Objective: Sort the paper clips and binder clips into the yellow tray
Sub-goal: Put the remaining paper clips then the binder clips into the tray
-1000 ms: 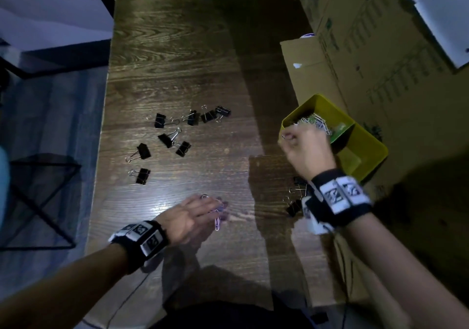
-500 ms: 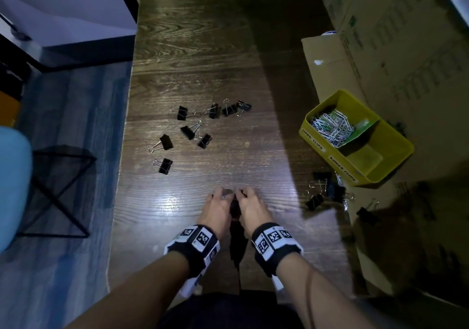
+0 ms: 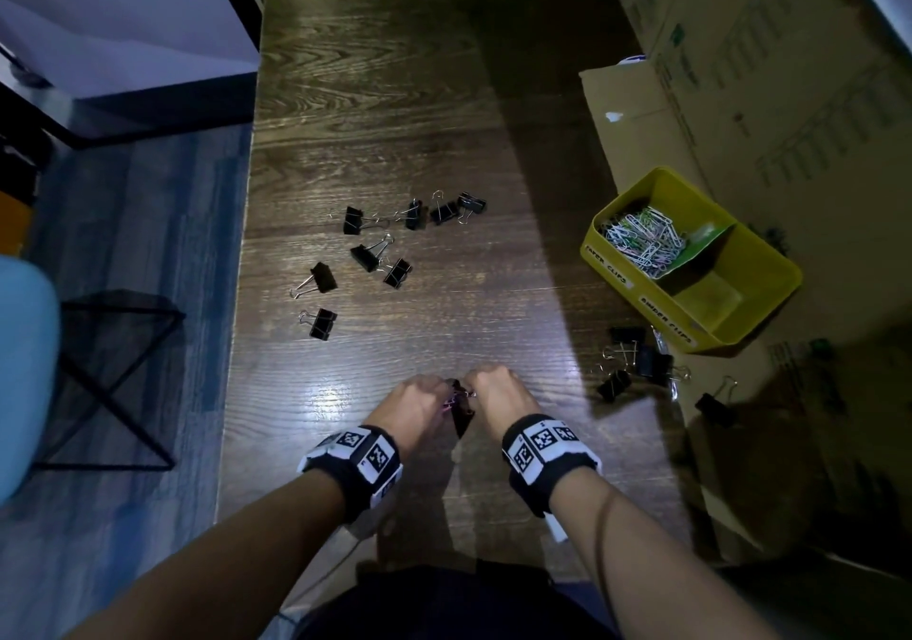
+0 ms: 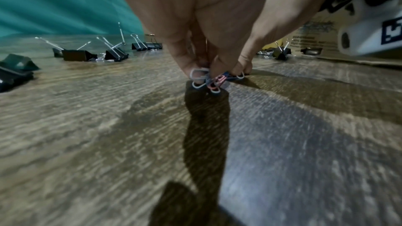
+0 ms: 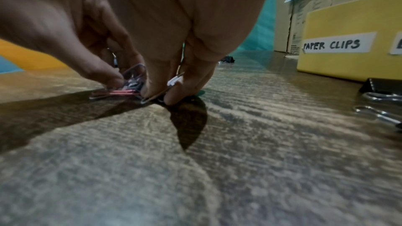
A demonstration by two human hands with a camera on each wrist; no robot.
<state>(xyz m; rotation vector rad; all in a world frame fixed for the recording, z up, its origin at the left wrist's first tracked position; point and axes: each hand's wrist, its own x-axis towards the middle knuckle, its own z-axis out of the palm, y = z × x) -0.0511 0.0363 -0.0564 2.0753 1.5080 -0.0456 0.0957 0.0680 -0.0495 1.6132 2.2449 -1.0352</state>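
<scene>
Both hands meet at the near middle of the wooden table (image 3: 395, 96), fingertips down on a small bunch of paper clips (image 4: 210, 79). Left hand (image 3: 412, 405) pinches the bunch from its side; right hand (image 3: 498, 393) pinches a white clip (image 5: 175, 81) at the other end.

Head view: knuckles hide the grip, only a bit of pink wire shows between the hands. It does give the layout: yellow tray (image 3: 770, 304) far right, its far compartment holding a pile of paper clips (image 3: 641, 240), near compartment holding no clips. One group of black binder clips (image 3: 365, 254) lies left of centre, a second group (image 3: 636, 358) just in front of the tray.

Left wrist view: clips are grey, blue and pink, tangled, touching the table under the fingertips (image 4: 191, 73). Right hand's fingers come in from the right on the same bunch.

Right wrist view: the tray's side label (image 5: 332, 44) reads "PAPER CLIPS". A binder clip (image 5: 383, 90) sits just beside that wall. Pink clip (image 5: 121, 93) lies flat on the table.
</scene>
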